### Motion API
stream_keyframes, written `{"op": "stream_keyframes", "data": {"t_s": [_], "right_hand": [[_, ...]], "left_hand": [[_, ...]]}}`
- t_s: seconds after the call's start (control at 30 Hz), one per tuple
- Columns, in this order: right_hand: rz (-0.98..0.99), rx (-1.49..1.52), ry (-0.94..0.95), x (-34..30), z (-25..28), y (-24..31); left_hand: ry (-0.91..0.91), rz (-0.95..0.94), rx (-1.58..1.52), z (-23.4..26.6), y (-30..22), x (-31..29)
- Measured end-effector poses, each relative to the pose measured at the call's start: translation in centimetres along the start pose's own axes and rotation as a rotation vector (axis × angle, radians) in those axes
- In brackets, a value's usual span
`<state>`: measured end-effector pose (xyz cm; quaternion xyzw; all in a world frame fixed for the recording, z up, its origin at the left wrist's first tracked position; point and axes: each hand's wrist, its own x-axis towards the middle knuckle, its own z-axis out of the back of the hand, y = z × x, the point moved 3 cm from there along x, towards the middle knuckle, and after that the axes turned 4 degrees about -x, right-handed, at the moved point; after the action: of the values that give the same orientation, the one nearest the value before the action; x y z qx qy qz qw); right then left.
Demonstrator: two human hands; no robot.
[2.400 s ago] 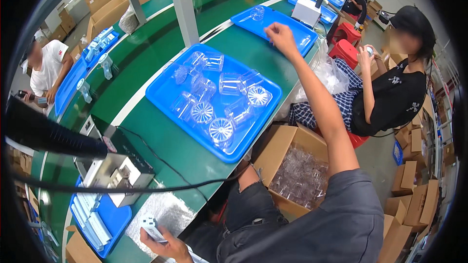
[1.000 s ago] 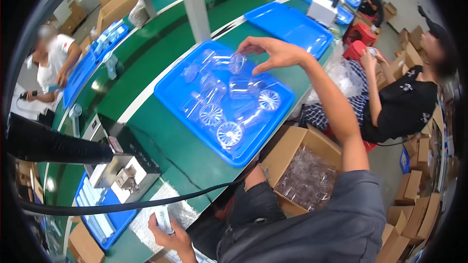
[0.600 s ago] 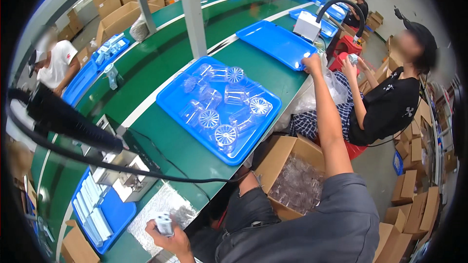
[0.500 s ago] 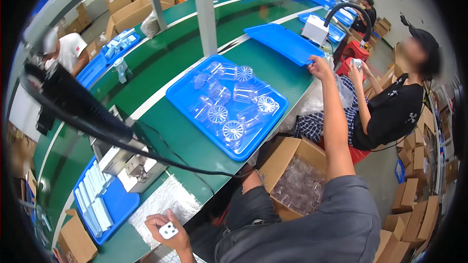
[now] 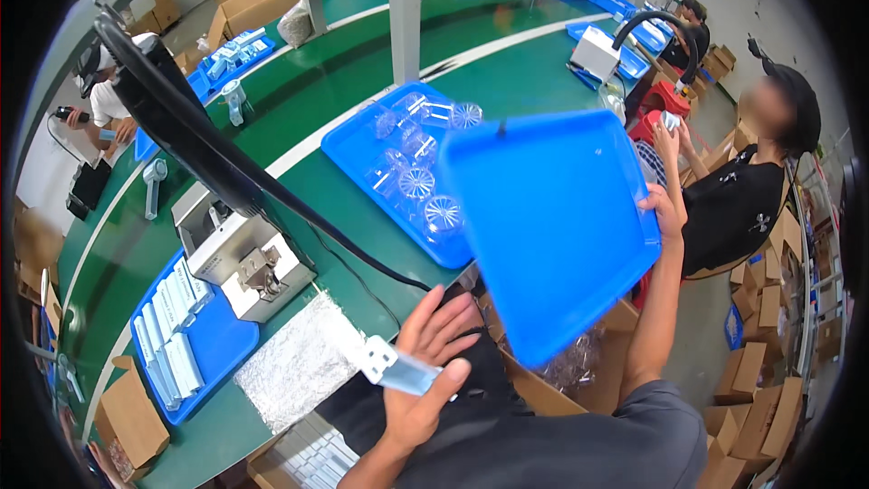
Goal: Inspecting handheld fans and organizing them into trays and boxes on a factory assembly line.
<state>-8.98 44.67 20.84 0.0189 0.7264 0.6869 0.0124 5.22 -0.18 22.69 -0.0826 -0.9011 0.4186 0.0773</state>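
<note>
A blue plastic tray [image 5: 561, 226] hangs tilted in front of me, its flat inside showing. My right hand [image 5: 665, 210] is closed on the tray's right edge. In my left hand [image 5: 430, 367], an oblong pale-blue plastic piece with a white, holed end [image 5: 398, 369] lies across the palm under the thumb, while the other fingers are spread. The left fingers are near the tray's lower left side but apart from it. Behind the raised tray, a second blue tray [image 5: 362, 149] lies on the green table with several clear plastic cups [image 5: 416, 183], partly hidden.
A metal device [image 5: 262, 276] with a black cable stands on the green table [image 5: 299, 136]. Left of it is a blue tray [image 5: 231, 344] of pale-blue pieces. Bubble wrap [image 5: 294, 367] lies at the near edge. An open carton [image 5: 611, 344] sits below. A co-worker [image 5: 742, 163] sits at right.
My right hand has drawn the blue tray off the table's far right toward me and tilted it up. My left hand has moved up and right with the pale-blue piece, its fingers now spread.
</note>
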Motion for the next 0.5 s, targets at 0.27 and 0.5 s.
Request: {"op": "stream_keyframes", "data": {"t_s": [0.27, 0.5], "right_hand": [[-0.171, 0.034, 0.276, -4.9, -0.6, -3.6], [-0.324, 0.335, 0.015, -1.6, -6.3, -9.0]], "left_hand": [[-0.251, 0.132, 0.163, 0.9, 4.3, -3.1], [-0.462, 0.016, 0.257, 3.3, 4.4, -8.4]]}}
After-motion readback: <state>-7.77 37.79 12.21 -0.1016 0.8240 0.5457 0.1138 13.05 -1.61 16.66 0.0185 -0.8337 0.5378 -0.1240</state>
